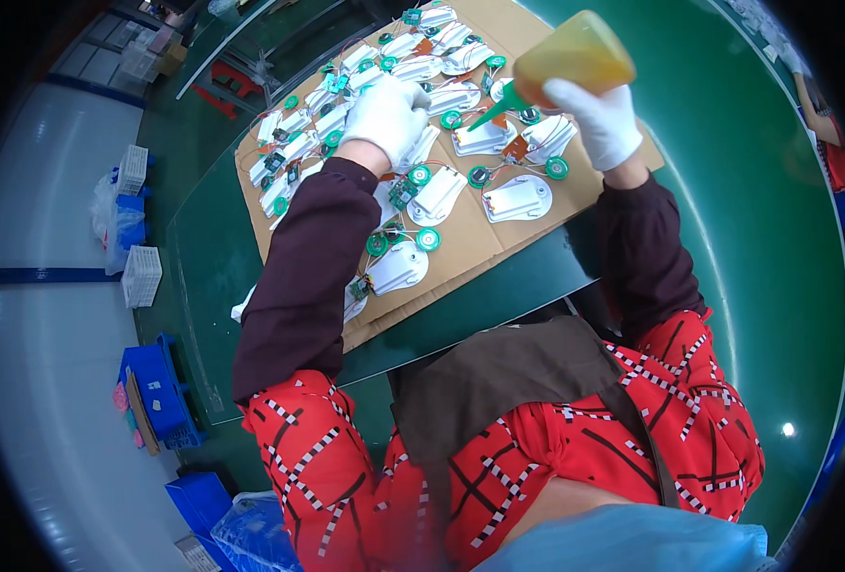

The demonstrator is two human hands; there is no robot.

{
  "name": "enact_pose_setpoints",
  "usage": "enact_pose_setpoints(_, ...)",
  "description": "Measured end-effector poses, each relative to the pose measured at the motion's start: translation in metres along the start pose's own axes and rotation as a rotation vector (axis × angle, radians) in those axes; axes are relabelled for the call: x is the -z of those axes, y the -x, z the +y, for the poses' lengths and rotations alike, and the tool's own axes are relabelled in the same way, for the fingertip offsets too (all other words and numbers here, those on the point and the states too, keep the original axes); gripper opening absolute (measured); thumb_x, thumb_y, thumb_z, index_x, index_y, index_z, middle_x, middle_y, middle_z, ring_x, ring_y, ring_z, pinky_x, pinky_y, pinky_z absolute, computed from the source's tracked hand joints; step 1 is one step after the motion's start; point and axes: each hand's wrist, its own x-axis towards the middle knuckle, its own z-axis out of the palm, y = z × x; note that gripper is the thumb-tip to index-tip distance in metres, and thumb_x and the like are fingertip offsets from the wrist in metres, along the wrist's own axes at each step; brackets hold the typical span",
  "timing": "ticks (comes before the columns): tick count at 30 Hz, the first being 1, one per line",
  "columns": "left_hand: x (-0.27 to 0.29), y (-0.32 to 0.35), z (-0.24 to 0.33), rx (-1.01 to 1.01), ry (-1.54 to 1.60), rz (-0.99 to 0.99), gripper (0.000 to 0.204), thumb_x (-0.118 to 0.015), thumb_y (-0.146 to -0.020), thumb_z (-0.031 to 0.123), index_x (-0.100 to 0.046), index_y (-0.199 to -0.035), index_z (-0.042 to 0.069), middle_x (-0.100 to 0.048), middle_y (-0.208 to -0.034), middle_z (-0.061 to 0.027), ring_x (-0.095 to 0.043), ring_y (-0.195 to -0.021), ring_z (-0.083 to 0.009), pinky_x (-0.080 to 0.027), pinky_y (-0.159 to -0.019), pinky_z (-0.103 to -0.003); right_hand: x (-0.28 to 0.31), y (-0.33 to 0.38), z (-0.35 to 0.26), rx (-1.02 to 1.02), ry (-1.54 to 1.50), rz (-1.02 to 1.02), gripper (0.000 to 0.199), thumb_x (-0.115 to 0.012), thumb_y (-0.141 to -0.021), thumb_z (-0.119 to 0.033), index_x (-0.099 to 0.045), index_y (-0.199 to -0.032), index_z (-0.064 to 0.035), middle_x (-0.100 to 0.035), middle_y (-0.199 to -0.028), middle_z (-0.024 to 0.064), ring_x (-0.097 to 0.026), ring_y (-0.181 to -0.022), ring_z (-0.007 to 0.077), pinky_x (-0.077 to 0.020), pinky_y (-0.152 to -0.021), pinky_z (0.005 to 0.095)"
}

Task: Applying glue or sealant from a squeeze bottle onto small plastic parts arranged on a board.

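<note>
My right hand (606, 124), in a white glove, is closed around a squeeze bottle (580, 55) of yellowish liquid. The bottle is tipped, and its green nozzle (495, 107) points down to the left, its tip at or just above a white plastic housing (482, 143). My left hand (384, 122), gloved too, reaches in among the housings with bent fingers; whatever they hold is hidden beneath it. Wires link many housings to green-rimmed round parts (556, 168) that look like small speakers, and to green circuit boards (402, 194). A housing with a rounded end (518, 200) lies nearest my right forearm.
Beneath the housings, a brown cardboard sheet (461, 257) covers part of the green table (728, 191). Blue bins (155, 386) and white baskets (142, 276) stand off to the left. A red stool (227, 88) is behind the table; another person (828, 133) shows at far right.
</note>
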Motion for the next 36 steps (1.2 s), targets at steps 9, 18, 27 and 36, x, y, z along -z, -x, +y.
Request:
enact_pose_setpoints(9,0.002,-0.002,0.028,0.034,-0.008,-0.153,0.022,-0.056,-0.07,0.016,-0.066,-0.087,0.005,-0.062,-0.089,-0.0143,-0.06,-0.083,-0.0259,-0.046,-0.075,-0.033,-0.019,0.004,0.014,-0.041,0.086,0.056,0.034,-0.072,-0.07,-0.017,-0.06,-0.096,0.0014,-0.064,-0.088,0.0063,-0.059,-0.075,0.0112,-0.0481,-0.067,0.0241)
enact_pose_setpoints(18,-0.008,-0.013,0.024,0.016,-0.043,-0.232,0.026,-0.051,-0.074,0.019,-0.066,-0.092,0.007,-0.063,-0.09,-0.0135,-0.059,-0.084,-0.0278,-0.045,-0.077,-0.033,-0.021,0.007,0.021,-0.026,0.152,0.057,0.035,-0.074,-0.068,-0.017,-0.06,-0.096,-0.0006,-0.064,-0.085,0.0055,-0.059,-0.073,0.0109,-0.0485,-0.064,0.0245)
enact_pose_setpoints(27,-0.009,-0.02,0.027,-0.066,-0.108,-0.221,0.032,-0.043,-0.083,0.035,-0.065,-0.087,0.011,-0.062,-0.082,-0.0123,-0.059,-0.077,-0.0286,-0.045,-0.07,-0.038,-0.023,0.011,0.013,-0.007,0.236,0.023,0.038,-0.075,-0.067,-0.021,-0.06,-0.096,-0.0023,-0.064,-0.084,0.0047,-0.06,-0.073,0.0103,-0.0496,-0.064,0.0245)
enact_pose_setpoints(36,-0.012,-0.028,0.024,-0.067,0.111,-0.269,0.037,-0.046,-0.081,0.04,-0.065,-0.085,0.008,-0.061,-0.074,-0.0108,-0.057,-0.067,-0.022,-0.044,-0.065,-0.032,-0.022,0.011,0.008,-0.038,0.342,0.001,0.046,-0.076,-0.063,-0.009,-0.054,-0.103,-0.0028,-0.062,-0.093,0.0061,-0.059,-0.081,0.0143,-0.0497,-0.069,0.027)
